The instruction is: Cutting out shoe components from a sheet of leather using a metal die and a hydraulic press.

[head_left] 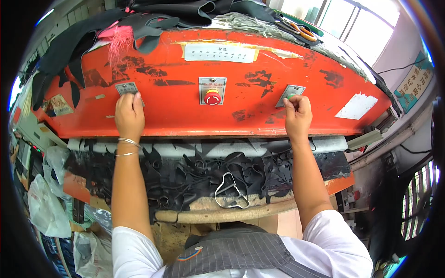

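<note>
Both my arms reach up to the front of a red press machine (176, 111). My left hand (130, 113) is closed, its fingers curled over the left metal control plate (126, 86), and hides what lies beneath. At the right control plate (281, 101), the curled fingers and thumb of my right hand (298, 115) meet a green push button (291, 96). Between my hands is a red mushroom-shaped button (212, 97) on its own plate. Below the machine front, black leather-like scraps (204, 171) lie heaped, with a thin metal cutting die (217, 194) at their near edge.
Black sheets (181, 9) and orange-handled scissors (306, 33) lie on the machine top, with pink threads (121, 44) hanging down. A pale pad (92, 144) runs under the red front. Plastic bags (46, 208) stand at the left; a rounded beige edge (232, 214) is nearest me.
</note>
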A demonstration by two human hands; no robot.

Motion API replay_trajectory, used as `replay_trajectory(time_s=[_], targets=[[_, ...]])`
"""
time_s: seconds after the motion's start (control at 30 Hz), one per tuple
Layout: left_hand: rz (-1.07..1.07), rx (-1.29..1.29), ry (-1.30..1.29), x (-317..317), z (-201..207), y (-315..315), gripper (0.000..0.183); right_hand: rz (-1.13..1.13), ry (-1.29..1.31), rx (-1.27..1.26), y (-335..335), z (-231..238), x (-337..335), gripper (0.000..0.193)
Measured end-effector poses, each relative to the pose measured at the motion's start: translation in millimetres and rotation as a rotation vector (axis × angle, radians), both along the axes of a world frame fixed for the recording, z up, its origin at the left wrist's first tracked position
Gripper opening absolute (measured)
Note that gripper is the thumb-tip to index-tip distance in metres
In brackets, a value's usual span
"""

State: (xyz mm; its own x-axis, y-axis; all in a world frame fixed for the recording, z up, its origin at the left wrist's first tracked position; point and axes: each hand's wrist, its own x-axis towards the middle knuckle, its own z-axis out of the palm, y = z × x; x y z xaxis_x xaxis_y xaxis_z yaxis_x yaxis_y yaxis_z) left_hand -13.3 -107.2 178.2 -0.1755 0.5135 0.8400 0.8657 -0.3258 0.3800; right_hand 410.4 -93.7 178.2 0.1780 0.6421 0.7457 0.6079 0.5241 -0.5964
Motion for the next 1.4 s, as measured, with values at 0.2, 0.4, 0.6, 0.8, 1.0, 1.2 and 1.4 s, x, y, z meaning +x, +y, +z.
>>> replay_trajectory(time_s=[0.2,0.4,0.6,0.8,1.0,1.2,1.4], targets=[[-0.278,-0.313,-0.228,45,-26,-103,0.035,0.112,-0.035,-0.386,-88,-46,13,0.011],[-0.585,-0.752,0.03,117,-132,-230,0.02,0.6,-0.824,-0.682,-221,-108,22,0.043],[-0.368,-0.689,0.132,143,-151,-243,0.016,0.308,-0.897,-0.531,-245,-146,12,0.045],[-0.391,-0.807,0.13,138,-144,-219,0.021,0.381,-0.946,-0.639,-223,-135,13,0.043],[-0.666,-1.39,0.293,126,-70,-134,0.028,0.905,-0.792,-0.863,-113,-73,11,0.026],[-0.544,-0.667,0.246,138,-135,7,0.031,0.868,-0.934,0.129,86,-96,-103,0.031],[-0.553,-0.596,0.202,148,-161,37,0.03,1.326,-1.298,0.197,191,-127,-152,0.016]])
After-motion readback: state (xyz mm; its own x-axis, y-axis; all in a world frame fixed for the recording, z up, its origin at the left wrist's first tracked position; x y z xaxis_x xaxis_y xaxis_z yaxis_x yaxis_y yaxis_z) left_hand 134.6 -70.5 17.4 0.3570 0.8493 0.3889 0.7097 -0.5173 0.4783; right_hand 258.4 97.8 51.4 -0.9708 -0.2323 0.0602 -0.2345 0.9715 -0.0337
